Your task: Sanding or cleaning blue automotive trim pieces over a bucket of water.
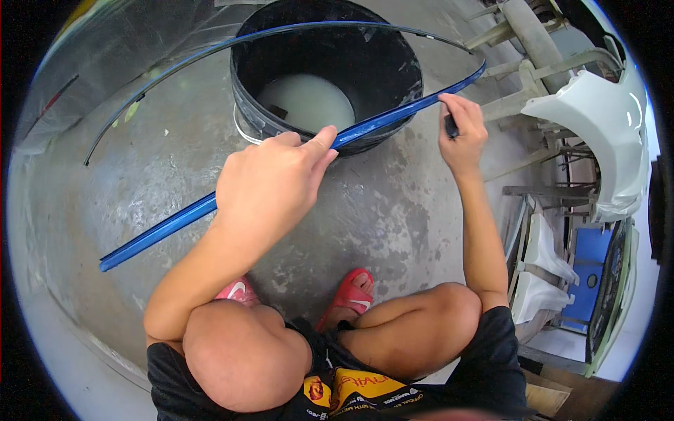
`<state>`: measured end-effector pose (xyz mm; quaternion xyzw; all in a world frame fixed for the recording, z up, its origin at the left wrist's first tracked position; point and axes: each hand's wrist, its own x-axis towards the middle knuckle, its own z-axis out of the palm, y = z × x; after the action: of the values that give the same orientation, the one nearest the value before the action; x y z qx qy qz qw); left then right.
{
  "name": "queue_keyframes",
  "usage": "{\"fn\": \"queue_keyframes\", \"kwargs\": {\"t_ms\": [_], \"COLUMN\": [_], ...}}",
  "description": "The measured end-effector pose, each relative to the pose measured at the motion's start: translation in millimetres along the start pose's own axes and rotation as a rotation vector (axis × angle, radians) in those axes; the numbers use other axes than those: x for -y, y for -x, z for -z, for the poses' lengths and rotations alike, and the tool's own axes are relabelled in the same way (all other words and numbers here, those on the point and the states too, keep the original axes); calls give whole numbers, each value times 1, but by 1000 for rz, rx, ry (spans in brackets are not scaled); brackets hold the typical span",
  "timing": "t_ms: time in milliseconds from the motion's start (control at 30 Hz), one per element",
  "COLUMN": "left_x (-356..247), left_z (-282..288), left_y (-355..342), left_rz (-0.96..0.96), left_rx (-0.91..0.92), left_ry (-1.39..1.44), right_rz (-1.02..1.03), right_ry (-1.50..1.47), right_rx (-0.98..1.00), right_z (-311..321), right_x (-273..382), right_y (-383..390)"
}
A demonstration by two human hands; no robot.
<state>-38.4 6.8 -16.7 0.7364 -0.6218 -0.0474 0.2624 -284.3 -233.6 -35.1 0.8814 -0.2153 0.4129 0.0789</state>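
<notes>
A long, narrow, glossy blue strip (379,121), ridged lengthwise and tapering to a point at its right end, slants from lower left to upper right, held in the left hand (270,175) and crossing the near side of a round black bucket (316,56). A small dark block (451,127), partly hidden, sits in the right hand (467,133) just beside the strip.

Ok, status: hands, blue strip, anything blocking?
Left hand on blue strip, mid-length. Right hand farther along, holding small dark object. Black bucket below, second strip beyond; nothing visibly blocking.
</notes>
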Motion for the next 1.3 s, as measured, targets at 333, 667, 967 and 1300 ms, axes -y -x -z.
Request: {"fn": "queue_keyframes", "kwargs": {"t_ms": [333, 667, 967, 1300], "left_x": [2, 2, 3, 2], "left_z": [-1, -2, -4, -6], "left_y": [-1, 1, 2, 1], "left_rz": [-11, -46, -57, -29], "left_rx": [-3, -17, -39, -37], "left_ry": [-20, -36, -47, -60], "right_rz": [-53, -123, -111, -38], "right_ry": [15, 197, 212, 112], "right_rx": [85, 42, 120, 133], "right_z": [-4, -12, -12, -6], "right_x": [-20, -134, -134, -101], "right_y": [21, 8, 8, 6]}}
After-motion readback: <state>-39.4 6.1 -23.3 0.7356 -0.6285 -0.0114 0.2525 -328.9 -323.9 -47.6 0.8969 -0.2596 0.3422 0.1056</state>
